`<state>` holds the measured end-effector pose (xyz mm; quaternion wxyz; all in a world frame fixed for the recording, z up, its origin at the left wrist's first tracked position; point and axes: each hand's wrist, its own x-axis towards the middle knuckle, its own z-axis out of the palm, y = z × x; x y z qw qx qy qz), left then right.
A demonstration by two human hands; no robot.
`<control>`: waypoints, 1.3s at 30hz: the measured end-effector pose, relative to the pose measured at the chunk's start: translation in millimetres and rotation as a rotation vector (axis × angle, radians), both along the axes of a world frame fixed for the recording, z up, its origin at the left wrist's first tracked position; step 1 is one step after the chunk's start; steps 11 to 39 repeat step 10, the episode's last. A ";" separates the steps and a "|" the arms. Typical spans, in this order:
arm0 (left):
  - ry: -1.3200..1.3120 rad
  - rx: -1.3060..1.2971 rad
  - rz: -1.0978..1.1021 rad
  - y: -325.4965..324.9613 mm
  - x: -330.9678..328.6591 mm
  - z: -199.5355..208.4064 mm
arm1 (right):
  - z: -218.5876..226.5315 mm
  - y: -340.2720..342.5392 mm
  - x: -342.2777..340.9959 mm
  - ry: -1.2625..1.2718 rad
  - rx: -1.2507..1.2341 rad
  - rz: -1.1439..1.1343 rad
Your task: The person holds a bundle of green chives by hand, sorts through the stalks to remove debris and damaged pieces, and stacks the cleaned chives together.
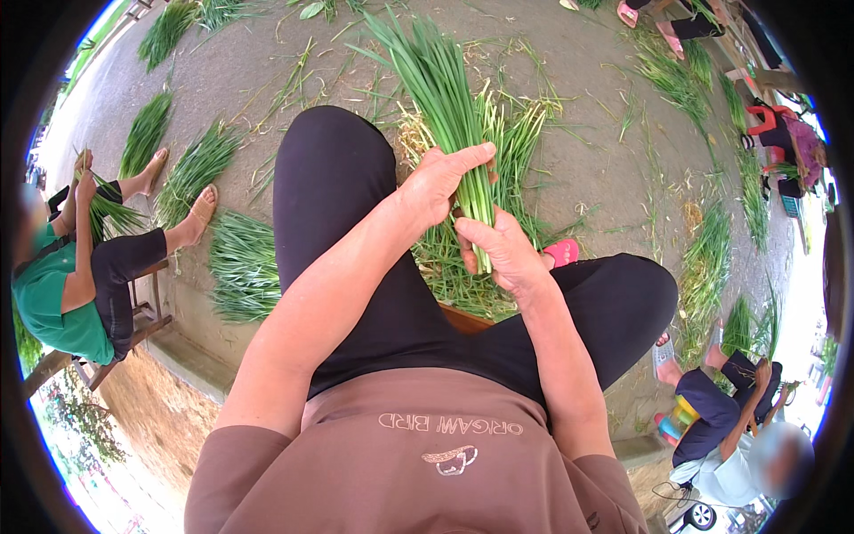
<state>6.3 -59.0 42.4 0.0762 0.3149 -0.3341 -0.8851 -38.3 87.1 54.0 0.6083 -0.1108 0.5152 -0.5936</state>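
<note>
A thick bunch of garlic chives [431,84] is held over the gap between my knees, its leaves pointing away from me and its pale stem ends towards me. My left hand [434,185] is wrapped round the middle of the stems, thumb laid across them. Lower down, my right hand [505,251] is closed about the stem ends, thumb on top. Part of each hand's fingers is hidden behind the bunch. Loose chives [458,276] lie in a heap on the ground below my hands, and more [520,147] lie just beyond them.
At left, a chive pile [242,267] lies beside my knee, and a person in green [76,289] sits handling chives. Another seated person [729,445] is at lower right. A pink shoe [562,253] shows by my right leg. Chive scraps litter the concrete ground [605,133].
</note>
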 end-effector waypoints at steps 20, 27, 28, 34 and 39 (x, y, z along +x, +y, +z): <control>-0.227 0.065 -0.524 8.3 -2.1 -5.0 | -7.0 3.4 -30.2 -0.321 0.036 -0.299; -0.227 0.065 -0.524 8.3 -2.1 -5.0 | -7.0 3.4 -30.2 -0.321 0.036 -0.299; -0.227 0.065 -0.524 8.3 -2.1 -5.0 | -7.0 3.4 -30.2 -0.321 0.036 -0.299; -0.227 0.065 -0.524 8.3 -2.1 -5.0 | -7.0 3.4 -30.2 -0.321 0.036 -0.299; -0.227 0.065 -0.524 8.3 -2.1 -5.0 | -7.0 3.4 -30.2 -0.321 0.036 -0.299</control>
